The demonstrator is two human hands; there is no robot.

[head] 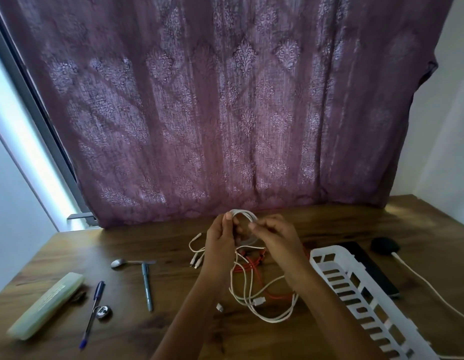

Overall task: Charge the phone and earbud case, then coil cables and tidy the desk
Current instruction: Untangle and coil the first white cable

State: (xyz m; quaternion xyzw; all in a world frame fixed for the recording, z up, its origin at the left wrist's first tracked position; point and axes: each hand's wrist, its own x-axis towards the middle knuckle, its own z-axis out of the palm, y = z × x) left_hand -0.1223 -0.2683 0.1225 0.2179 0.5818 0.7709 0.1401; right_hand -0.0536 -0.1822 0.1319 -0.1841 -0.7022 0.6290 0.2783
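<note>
White cable (243, 216) is sitting coiled above the wooden desk (153, 331), where we are pinching its loops with our left hand (220, 239) and right hand (273, 236). Below, we are seeing loose red cable (247, 267) lying beside the white basket (355, 289).

Both forearms raised side by side, left hand (221, 236) and right hand (273, 236) close together, fingers pinched.
</note>
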